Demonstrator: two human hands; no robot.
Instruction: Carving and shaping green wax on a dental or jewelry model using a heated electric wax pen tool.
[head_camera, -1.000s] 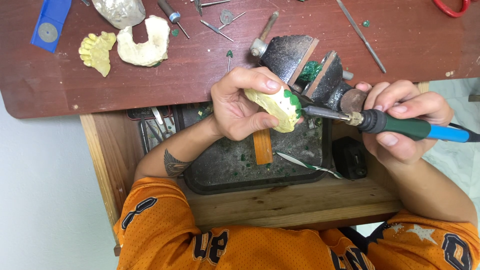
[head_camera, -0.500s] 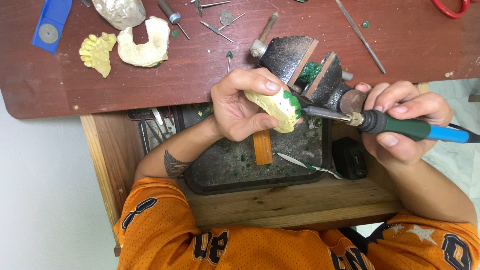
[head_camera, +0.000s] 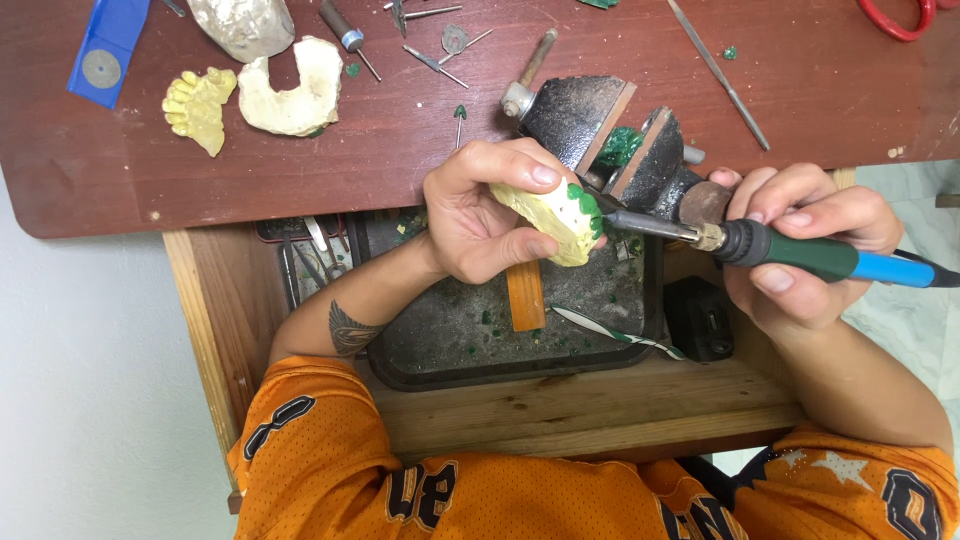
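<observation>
Yellow dental cast (head_camera: 550, 215) with green wax on its edge sits pinched in the left hand (head_camera: 480, 215), over the dark tray (head_camera: 450, 350) just below the table edge. Right hand (head_camera: 800, 250) is closed around a green-handled electric wax tool (head_camera: 800, 255), tip touching the wax. Small bench vise (head_camera: 610, 135) just behind.

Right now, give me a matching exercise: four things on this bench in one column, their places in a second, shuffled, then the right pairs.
Things:
1. yellow dental cast with green wax
2. green-handled handpiece
3. blue strip
4. dark tray

Places:
A. far corner of the red table top, lying flat
B. in the open wooden drawer, under the hands
C. held in the left hand
D. held in the right hand, tip at the cast

Pairs: 1-C, 2-D, 3-A, 4-B
</observation>
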